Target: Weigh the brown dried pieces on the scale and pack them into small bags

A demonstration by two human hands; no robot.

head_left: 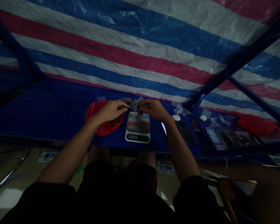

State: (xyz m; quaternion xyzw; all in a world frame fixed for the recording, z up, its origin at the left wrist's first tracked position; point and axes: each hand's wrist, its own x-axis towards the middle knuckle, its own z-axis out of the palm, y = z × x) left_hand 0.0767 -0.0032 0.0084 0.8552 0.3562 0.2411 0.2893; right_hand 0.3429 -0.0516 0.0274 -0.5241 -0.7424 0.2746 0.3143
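My left hand point(112, 110) and my right hand point(152, 109) are both closed in a pinch on a small clear plastic bag point(133, 106), held between them just above the far edge of a small white kitchen scale point(138, 127). The bag seems to hold something brown. A red plastic bag point(102, 119) with brown bits lies under my left wrist, left of the scale. More small clear bags point(127, 100) lie behind my hands on the blue table point(49, 115).
A dark phone point(186, 131) lies right of the scale, with small white objects point(176, 118) and clear bags point(179, 109) beyond it. Blue frame bars point(226, 74) rise at right. A striped tarp point(140, 46) hangs behind. Another red bag point(256, 124) lies far right.
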